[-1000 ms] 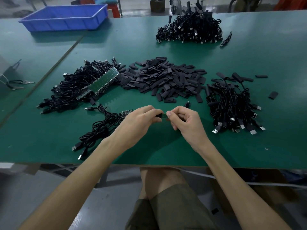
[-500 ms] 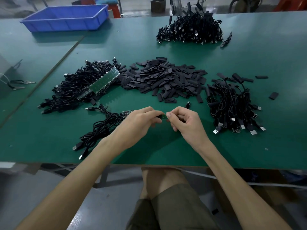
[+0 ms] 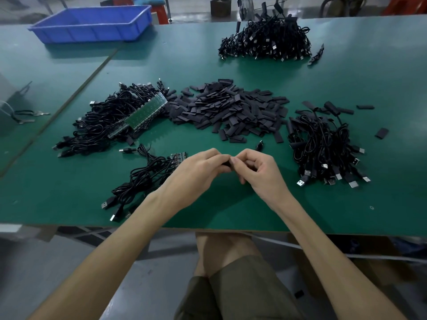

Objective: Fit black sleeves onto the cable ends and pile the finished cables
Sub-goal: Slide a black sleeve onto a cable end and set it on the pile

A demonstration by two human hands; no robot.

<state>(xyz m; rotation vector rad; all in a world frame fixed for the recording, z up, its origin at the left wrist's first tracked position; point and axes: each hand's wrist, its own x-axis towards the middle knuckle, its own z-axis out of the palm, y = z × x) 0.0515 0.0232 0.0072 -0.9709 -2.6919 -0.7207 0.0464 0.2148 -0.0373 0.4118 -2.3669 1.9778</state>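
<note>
Pinching a small black sleeve [image 3: 226,163] between thumb and forefinger of the left hand [image 3: 196,174], fingers nearly closed around it. Meeting it with the right hand [image 3: 258,172], thumb and forefinger tips pressed together at the same spot, other fingers curled in loosely. Touching fingertip to fingertip, just above the table [image 3: 231,204], near its front edge. Hiding most of the sleeve and the cable end under the fingers, so not possible to tell how far the sleeve is sitting on.

Reaching forward with both forearms bare, wrists a little raised, hands turned inward toward each other.

Trailing from under the left hand, a small bunch of cables [image 3: 143,179] with a little circuit strip [image 3: 178,156] beside it. Lying behind the hands, a wide heap of loose sleeves [image 3: 231,112]. Lying left of that heap, a big tangle of cables [image 3: 104,125] with a long green board [image 3: 143,116] on top. Lying right of the hands, a pile of cables [image 3: 323,146] with sleeved ends and USB plugs pointing to the front. Sitting far at the back, another cable pile [image 3: 265,42].

Standing at the far left, on the next table, a blue bin [image 3: 92,24]; looking empty in the part that shows.
</note>
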